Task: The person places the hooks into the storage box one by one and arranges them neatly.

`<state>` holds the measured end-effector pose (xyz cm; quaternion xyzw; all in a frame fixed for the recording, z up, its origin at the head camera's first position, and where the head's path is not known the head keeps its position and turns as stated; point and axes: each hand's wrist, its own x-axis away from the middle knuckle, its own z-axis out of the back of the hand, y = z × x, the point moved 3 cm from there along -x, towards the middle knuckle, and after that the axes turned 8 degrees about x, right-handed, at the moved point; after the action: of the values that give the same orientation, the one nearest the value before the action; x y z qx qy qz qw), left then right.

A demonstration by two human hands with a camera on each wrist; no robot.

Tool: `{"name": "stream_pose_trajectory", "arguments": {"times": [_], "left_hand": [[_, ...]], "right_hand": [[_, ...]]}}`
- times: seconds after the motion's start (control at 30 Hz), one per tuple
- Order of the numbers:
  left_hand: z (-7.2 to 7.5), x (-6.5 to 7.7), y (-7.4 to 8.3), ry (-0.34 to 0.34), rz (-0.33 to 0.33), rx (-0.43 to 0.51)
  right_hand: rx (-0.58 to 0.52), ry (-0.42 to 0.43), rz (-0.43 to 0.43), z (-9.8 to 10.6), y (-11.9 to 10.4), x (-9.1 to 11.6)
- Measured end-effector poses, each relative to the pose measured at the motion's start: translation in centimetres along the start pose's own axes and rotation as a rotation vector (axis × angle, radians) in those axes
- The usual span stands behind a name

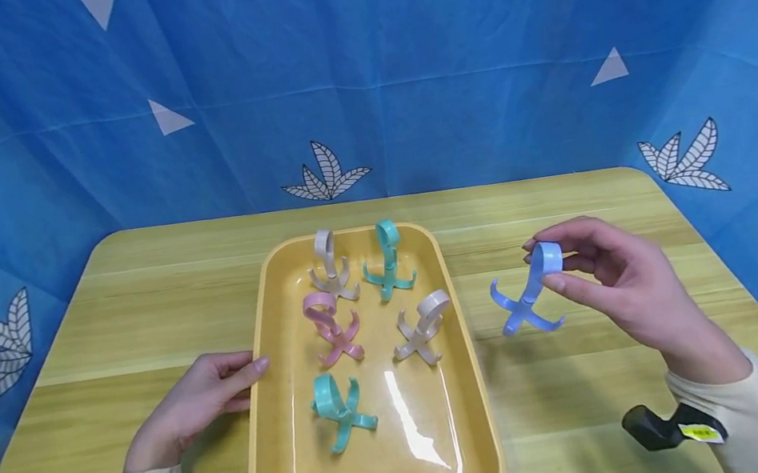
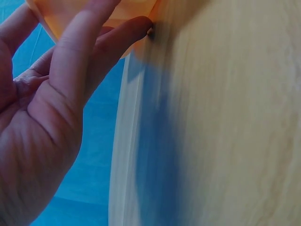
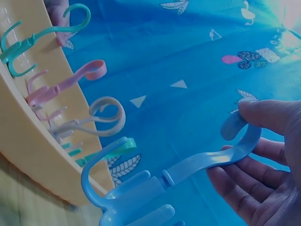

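My right hand (image 1: 621, 279) pinches the curved top of a blue multi-prong hook (image 1: 525, 305) and holds it right of the tray, its prongs pointing down and outward. In the right wrist view the thumb and fingers grip the blue hook (image 3: 207, 160) by its bent end. My left hand (image 1: 205, 398) holds the left rim of a yellow tray (image 1: 263, 447), thumb over the edge and fingers on its outer side. In the tray stand several similar hooks: a teal one (image 1: 343, 415) nearest me, a pink one (image 1: 334, 332), a whitish one (image 1: 423, 331), a greyish one (image 1: 332, 271) and another teal one (image 1: 389, 263).
A light wooden table (image 1: 164, 315) lies under the tray. Behind it hangs a blue cloth (image 1: 450, 121) with white triangles and leaf prints. Black wrist cameras (image 1: 668, 426) sit at both sleeves.
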<state>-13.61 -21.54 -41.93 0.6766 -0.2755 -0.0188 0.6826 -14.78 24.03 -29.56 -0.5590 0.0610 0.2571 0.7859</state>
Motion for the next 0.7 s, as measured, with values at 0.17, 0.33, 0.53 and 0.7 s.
{"name": "stream_pose_trajectory", "arguments": {"times": [0.17, 0.33, 0.53, 0.7], "left_hand": [[0.0, 0.1, 0.0, 0.007, 0.001, 0.001], [-0.1, 0.1, 0.0, 0.020, 0.007, -0.004], [0.0, 0.3, 0.1, 0.029, 0.016, -0.005], [0.0, 0.2, 0.1, 0.031, 0.012, -0.008]], "right_hand": [[-0.045, -0.033, 0.086, -0.7, -0.3, 0.4], [-0.073, -0.068, 0.151, -1.6, -0.7, 0.8], [-0.044, -0.140, 0.180, -2.9, -1.6, 1.3], [-0.043, -0.192, 0.210, -3.8, -2.1, 1.4]]}}
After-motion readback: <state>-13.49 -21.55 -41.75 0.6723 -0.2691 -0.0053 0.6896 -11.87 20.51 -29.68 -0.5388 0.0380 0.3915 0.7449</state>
